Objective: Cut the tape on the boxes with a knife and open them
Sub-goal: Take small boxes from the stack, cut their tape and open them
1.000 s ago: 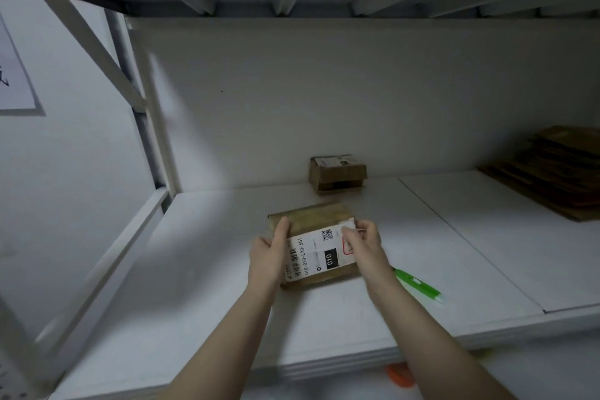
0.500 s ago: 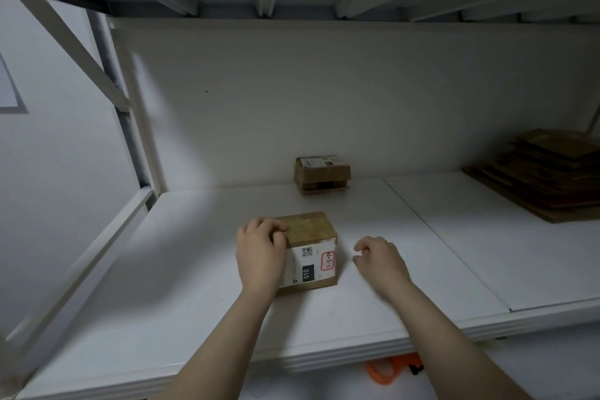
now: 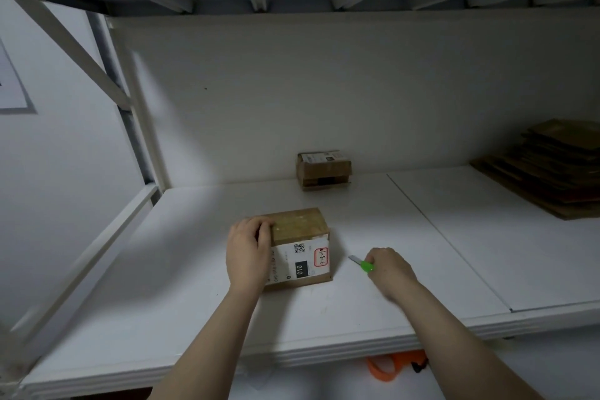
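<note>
A small brown cardboard box (image 3: 300,222) with a white shipping label on its near face stands in the middle of the white shelf (image 3: 194,302). My left hand (image 3: 248,252) grips the box's left side, fingers curled over its top edge. To the right of the box, my right hand (image 3: 391,268) is closed around a green utility knife (image 3: 363,265). Its tip points left toward the box, a short gap away. A second small cardboard box (image 3: 324,170) sits against the back wall.
A stack of flattened cardboard (image 3: 552,169) lies at the right rear of the shelf. A metal shelf frame (image 3: 130,127) rises on the left, and another shelf hangs overhead. An orange object (image 3: 394,365) shows below the shelf's front edge.
The box was turned and set down, my left hand staying on it. My right hand left the box, moved right and picked up the green knife.
</note>
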